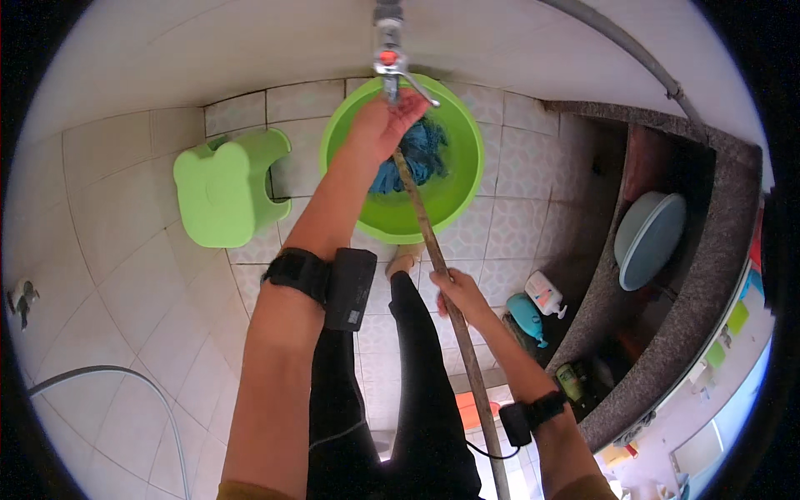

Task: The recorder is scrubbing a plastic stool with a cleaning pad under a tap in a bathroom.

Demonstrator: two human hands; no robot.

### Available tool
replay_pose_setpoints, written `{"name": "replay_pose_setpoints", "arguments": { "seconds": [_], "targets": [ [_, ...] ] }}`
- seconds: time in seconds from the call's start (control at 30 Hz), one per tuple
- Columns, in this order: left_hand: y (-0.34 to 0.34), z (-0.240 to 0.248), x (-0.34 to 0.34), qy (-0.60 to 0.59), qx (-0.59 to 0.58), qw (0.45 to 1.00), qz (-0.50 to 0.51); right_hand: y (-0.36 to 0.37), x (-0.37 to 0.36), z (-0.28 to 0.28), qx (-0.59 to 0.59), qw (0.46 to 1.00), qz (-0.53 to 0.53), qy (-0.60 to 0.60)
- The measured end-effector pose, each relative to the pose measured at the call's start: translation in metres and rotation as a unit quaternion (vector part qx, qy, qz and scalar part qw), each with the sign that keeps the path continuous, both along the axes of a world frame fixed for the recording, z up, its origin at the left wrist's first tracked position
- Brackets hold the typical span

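Observation:
My left hand point(400, 118) reaches over the green basin point(474, 158) to the metal tap point(389, 60). Its fingers are stretched out beside the tap's lever, just under the spout; whether they touch the lever I cannot tell. My right hand point(463, 296) is wrapped round a long wooden pole point(423, 218), which slants from the lower edge up into the basin. The pole's far end meets a bundle of wet dark blue cloth point(427, 154) in the basin, partly hidden by my left forearm. Whether cloth and pole are joined I cannot make out.
A light green stool point(215, 196) stands left of the basin. On the right, a grey-blue basin point(650, 240) leans in a stone-edged recess. A white pump bottle point(545, 293) and a teal bottle point(526, 318) lie nearby. A grey hose point(137, 373) curves at lower left.

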State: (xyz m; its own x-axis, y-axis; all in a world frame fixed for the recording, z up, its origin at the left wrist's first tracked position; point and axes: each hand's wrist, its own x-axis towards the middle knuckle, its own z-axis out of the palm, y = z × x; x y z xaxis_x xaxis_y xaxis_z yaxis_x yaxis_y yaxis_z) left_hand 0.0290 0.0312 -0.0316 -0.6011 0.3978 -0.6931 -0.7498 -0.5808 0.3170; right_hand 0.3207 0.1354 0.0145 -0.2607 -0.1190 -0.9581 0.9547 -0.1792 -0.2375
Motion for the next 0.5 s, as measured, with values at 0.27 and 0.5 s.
{"name": "replay_pose_setpoints", "arguments": {
  "seconds": [0.27,0.5],
  "targets": [
    [0.004,0.003,0.024,0.125,-0.149,0.963,-0.187,0.02,-0.032,-0.037,0.12,0.991,-0.026,0.057],
    [-0.038,0.013,0.109,0.042,-0.357,0.905,-0.228,0.027,0.023,0.054,0.038,0.999,-0.016,0.035]
  ]
}}
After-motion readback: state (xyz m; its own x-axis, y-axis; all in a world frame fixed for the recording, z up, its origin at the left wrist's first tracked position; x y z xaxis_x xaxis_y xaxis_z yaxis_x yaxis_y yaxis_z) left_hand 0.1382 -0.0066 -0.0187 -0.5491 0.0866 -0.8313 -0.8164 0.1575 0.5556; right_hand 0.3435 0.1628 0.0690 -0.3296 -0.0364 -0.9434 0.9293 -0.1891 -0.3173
